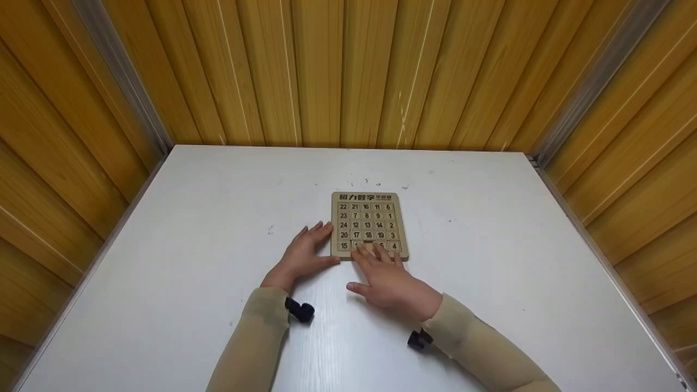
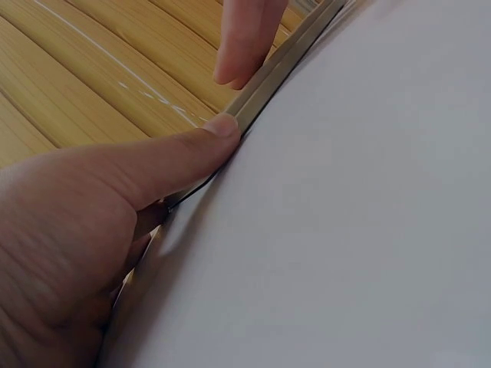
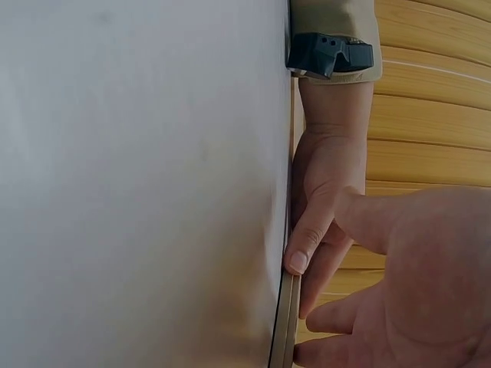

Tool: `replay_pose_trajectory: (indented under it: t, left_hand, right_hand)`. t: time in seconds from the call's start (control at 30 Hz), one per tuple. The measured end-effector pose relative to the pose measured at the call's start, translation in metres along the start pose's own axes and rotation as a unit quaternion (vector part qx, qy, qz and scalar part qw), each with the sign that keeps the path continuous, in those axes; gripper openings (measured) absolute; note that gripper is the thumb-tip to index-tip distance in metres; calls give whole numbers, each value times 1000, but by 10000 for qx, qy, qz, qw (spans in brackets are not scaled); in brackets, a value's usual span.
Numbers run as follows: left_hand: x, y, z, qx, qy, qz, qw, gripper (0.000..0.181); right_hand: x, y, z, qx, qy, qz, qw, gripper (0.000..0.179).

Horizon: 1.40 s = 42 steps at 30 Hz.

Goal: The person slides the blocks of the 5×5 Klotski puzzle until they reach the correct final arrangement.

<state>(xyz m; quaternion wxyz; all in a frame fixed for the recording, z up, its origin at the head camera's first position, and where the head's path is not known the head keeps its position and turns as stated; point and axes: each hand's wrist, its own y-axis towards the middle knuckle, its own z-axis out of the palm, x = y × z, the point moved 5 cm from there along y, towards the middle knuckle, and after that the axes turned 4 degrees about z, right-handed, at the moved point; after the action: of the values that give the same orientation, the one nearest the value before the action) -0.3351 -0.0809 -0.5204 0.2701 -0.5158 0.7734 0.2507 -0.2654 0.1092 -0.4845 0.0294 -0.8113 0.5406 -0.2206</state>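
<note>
A wooden sliding number puzzle (image 1: 403, 231) lies flat on the white table, its numbered tiles in rows below a strip of dark printed characters. My left hand (image 1: 305, 255) grips the near left corner, thumb (image 2: 192, 153) against the near edge and fingers along the left side. My right hand (image 1: 393, 286) reaches over the near edge, its fairly straight fingers resting on the bottom row of tiles. Its thumb stands out to the left, off the board. Those fingertips partly cover the tiles between 15 and 4, where a gap shows below 18.
The white table (image 1: 218, 196) extends around the puzzle, with small dark marks beyond its far edge. Wood-look panel walls (image 1: 359, 71) enclose the back and both sides. Each wrist bears a small black camera (image 1: 300, 310) at the sleeve cuff.
</note>
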Motion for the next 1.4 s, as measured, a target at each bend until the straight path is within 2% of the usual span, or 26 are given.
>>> replay_pose_trajectory:
  t: [0.5,0.73,1.0,1.4]
  left_hand:
    - [-2,-1,-2,-4,-12,124,9999,90]
    - [-1,-1,-1,23,-20,47,10000,90]
    - [-1,0,-1,25,82,84,9999,89]
    - [1,1,0,27,109,67,9999,88]
  right_hand:
    - [-18,-8,-2,-85,-143,165,9997,85]
    - [-19,-10,-4,-91,-61,172,9998,85]
    - [-9,-2,-4,-126,150,187,9996,81]
    - [10,18,-1,-30,-28,209,9998,80]
